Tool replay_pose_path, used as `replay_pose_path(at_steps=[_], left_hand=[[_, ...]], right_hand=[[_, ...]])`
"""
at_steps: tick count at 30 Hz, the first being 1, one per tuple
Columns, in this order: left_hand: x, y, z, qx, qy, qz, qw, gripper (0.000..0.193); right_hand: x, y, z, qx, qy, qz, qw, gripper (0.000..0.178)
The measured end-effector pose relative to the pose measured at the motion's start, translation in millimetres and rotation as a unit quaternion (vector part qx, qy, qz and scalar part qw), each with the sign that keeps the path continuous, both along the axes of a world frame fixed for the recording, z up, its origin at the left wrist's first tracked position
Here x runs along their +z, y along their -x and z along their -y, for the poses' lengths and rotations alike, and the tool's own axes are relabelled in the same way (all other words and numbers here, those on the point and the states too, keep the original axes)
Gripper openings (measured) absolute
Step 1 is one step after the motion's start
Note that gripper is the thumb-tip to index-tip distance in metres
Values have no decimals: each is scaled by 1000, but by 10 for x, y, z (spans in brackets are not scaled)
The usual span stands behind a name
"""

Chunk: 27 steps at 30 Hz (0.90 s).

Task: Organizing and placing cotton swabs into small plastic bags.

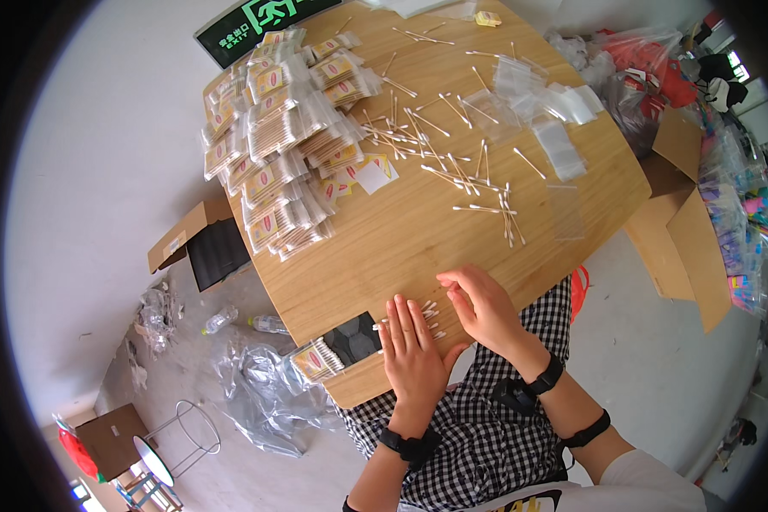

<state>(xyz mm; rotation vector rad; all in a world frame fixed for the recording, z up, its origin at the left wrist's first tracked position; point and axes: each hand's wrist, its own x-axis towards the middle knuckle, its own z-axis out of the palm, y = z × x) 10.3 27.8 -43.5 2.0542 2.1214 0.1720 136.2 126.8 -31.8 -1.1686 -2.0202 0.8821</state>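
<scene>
My left hand (pixel 411 354) lies flat at the near edge of the table, fingers stretched over a small row of cotton swabs (pixel 432 317). White swab tips stick out on both sides of it. Just right of those swabs, my right hand (pixel 484 311) hovers with bent fingers, thumb and forefinger slightly apart and nothing visible between them. Left of my left hand, a dark grey pad (pixel 352 339) rests on the table. A clear packet of cotton swabs (pixel 317 362) with a yellow-and-white card sits beside the pad at the corner.
Many swab packets (pixel 273 119) are piled at the far left of the wooden table (pixel 367 264). Loose cotton swabs (pixel 456 175) lie scattered mid-table, near clear plastic bags (pixel 559 149) and printed cards (pixel 375 174). Open cardboard boxes (pixel 678 222) stand right; plastic sheeting (pixel 273 397) covers floor left.
</scene>
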Motion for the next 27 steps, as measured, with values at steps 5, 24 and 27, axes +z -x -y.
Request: replay_pose_path(at_steps=[5,24,27], left_hand=[[-24,4,1,6,-15,13,1000,101],[-48,157,-455,8,-63,-22,998,87],[2,124,-237,6,-31,25,999,95]], right_hand=[[46,78,29,60,-61,30,996,28],[-57,220,39,-26,-45,33,998,14],[-31,185,37,-15,-29,27,999,13]])
